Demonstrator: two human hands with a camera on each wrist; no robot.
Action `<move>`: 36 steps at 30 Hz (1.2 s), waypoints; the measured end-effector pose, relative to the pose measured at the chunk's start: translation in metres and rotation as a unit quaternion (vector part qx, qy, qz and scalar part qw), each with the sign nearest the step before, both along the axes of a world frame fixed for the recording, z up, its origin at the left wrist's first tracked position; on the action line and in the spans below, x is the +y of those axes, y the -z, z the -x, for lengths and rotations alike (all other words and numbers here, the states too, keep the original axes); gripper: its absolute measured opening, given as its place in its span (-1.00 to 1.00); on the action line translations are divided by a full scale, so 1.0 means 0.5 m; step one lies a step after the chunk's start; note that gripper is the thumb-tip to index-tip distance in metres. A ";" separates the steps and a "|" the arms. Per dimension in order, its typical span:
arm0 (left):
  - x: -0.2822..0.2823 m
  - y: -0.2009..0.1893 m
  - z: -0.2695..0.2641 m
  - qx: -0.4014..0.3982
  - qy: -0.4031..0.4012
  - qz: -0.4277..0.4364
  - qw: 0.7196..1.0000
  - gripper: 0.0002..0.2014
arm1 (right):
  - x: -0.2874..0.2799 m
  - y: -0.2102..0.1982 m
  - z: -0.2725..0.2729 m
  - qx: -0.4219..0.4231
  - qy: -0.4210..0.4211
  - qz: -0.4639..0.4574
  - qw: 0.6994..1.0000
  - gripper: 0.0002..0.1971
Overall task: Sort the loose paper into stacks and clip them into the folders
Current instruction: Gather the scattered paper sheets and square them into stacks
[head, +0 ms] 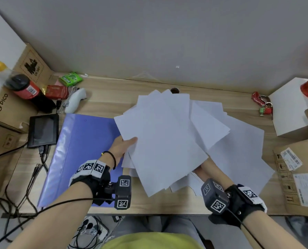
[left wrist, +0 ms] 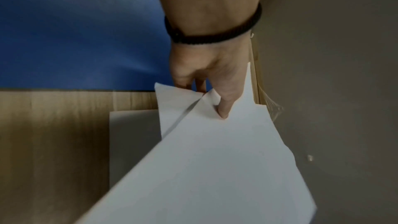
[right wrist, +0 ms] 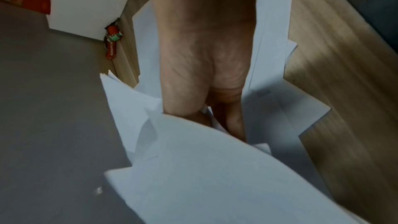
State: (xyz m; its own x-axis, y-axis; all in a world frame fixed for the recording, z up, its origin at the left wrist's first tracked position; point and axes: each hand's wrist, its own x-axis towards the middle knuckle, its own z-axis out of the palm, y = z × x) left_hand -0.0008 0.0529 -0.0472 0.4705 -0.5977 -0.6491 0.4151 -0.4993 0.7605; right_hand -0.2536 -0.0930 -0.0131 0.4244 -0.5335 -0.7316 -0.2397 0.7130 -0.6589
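Above the wooden desk (head: 103, 97), beside the blue folder (head: 81, 141), both hands are lifting fanned loose paper (head: 160, 137). Left hand (head: 121, 146) is pinching its edge, thumb on top; right hand (head: 206, 168) is reaching underneath, fingers hidden, so I cannot tell their state.

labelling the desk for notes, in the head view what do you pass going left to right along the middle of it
PICO box → black screen → blue folder → left hand → fanned white paper → white box

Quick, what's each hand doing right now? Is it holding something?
Left hand: pinching the fanned sheets of white paper, thumb on top.
Right hand: fingers tucked under the same paper, holding it.
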 end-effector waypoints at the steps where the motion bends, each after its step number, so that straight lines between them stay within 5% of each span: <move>1: 0.001 -0.002 -0.002 0.012 -0.012 0.013 1.000 -0.55 | 0.005 -0.008 0.004 -0.016 -0.036 0.006 0.999 -0.83; 3: 0.001 -0.007 -0.009 0.020 -0.026 0.026 0.999 -0.54 | 0.015 -0.016 0.015 -0.054 -0.109 0.014 0.992 -0.89; 5: 0.001 -0.013 -0.017 -0.009 -0.019 0.023 1.000 -0.54 | 0.016 -0.012 0.023 -0.052 -0.163 0.010 0.985 -0.59; 7: 0.002 -0.024 -0.022 -0.055 0.005 0.020 0.998 -0.56 | 0.012 -0.014 0.022 -0.032 -0.187 0.006 0.982 -0.58; 10: 0.011 -0.036 -0.025 -0.102 0.033 0.014 0.994 -0.59 | -0.001 -0.020 0.020 -0.052 -0.125 -0.013 0.991 -0.77; 14: 0.030 -0.045 -0.020 -0.105 0.098 0.005 0.990 -0.61 | -0.026 -0.002 0.017 -0.010 0.018 -0.061 0.998 -0.65; 19: 0.038 -0.057 -0.038 -0.117 0.115 0.004 0.986 -0.65 | -0.044 0.004 0.020 0.037 -0.011 0.037 0.999 -0.70; 28: 0.001 -0.056 0.005 -0.068 0.110 0.060 0.990 -0.54 | -0.027 -0.049 -0.014 -0.020 -0.140 0.036 0.989 -0.75; 31: -0.009 -0.046 0.012 -0.071 0.139 0.068 0.985 -0.40 | -0.028 -0.056 -0.023 -0.034 -0.077 0.000 0.996 -0.48; 33: -0.012 -0.040 0.015 -0.057 0.154 0.062 0.985 -0.35 | -0.037 -0.072 -0.036 0.030 -0.076 -0.001 0.997 -0.32; 36: -0.016 -0.042 0.019 -0.049 0.123 0.046 0.990 -0.54 | -0.046 -0.085 -0.032 0.091 -0.101 0.049 0.990 -0.27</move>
